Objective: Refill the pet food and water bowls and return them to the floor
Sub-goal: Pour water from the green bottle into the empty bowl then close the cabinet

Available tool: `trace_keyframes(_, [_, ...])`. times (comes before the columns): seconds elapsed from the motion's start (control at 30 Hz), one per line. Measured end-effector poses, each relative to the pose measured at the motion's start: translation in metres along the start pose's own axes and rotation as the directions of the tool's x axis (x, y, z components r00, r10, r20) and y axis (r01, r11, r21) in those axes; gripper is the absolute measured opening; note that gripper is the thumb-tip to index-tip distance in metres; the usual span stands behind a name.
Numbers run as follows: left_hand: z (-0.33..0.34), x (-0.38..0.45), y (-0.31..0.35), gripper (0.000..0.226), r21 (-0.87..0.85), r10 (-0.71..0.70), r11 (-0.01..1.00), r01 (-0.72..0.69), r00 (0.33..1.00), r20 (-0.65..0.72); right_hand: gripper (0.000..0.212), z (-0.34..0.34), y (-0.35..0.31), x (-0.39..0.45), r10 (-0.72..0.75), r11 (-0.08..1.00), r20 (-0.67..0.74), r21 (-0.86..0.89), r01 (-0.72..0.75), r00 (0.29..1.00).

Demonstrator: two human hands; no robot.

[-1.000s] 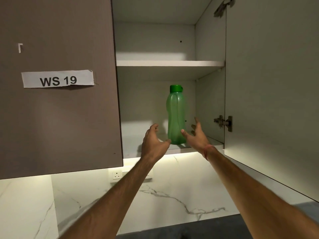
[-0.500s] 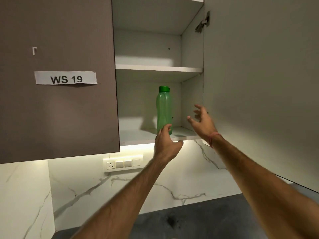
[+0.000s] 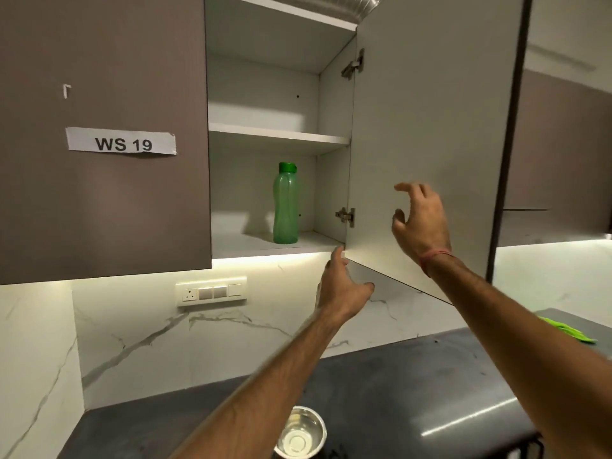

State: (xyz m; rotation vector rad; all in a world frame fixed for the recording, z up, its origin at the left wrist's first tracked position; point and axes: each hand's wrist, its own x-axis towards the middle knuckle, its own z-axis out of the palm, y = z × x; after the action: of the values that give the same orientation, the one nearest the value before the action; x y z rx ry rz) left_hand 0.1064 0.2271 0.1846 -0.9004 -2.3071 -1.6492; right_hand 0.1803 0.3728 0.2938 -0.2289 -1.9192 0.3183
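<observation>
A green water bottle [image 3: 284, 207] with a green cap stands upright on the lower shelf of the open wall cabinet. My left hand [image 3: 341, 286] is below the shelf's front right corner, fingers loose, its fingertips at the lower corner of the open cabinet door [image 3: 427, 144]. My right hand [image 3: 419, 220] is raised in front of the inside face of that door, fingers spread and slightly bent, holding nothing. A steel bowl [image 3: 299, 432] sits on the dark counter at the bottom, partly behind my left forearm.
The closed left cabinet door [image 3: 99, 193] carries a paper label reading WS 19. A switch panel [image 3: 212, 291] sits on the marble backsplash. The upper shelf [image 3: 278, 135] holds nothing. A bright green object [image 3: 566, 331] lies on the dark counter [image 3: 397, 385] at right.
Both hands have drawn back from the bottle, which stays on the shelf. My right hand moved right onto the door side. The view has pulled back, revealing the counter and bowl.
</observation>
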Motion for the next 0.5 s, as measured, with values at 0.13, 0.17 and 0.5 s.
trace_keyframes(0.13, [0.028, -0.019, 0.033, 0.110, -0.040, 0.003, 0.999, 0.000, 0.996, 0.092, 0.052, -0.039, 0.014, -0.010, -0.059, 0.985, -0.088, -0.170, 0.043, 0.994])
trace_keyframes(0.17, [0.036, -0.025, 0.044, 0.110, -0.047, 0.013, 0.999, -0.008, 0.993, 0.120, 0.054, -0.048, 0.018, -0.011, -0.069, 0.979, -0.105, -0.200, 0.046, 0.992])
trace_keyframes(0.5, [0.111, -0.055, 0.119, 0.105, -0.237, 0.171, 0.963, -0.128, 0.971, 0.169, 0.082, -0.096, 0.038, -0.007, -0.192, 0.892, -0.121, -0.435, 0.122, 0.974])
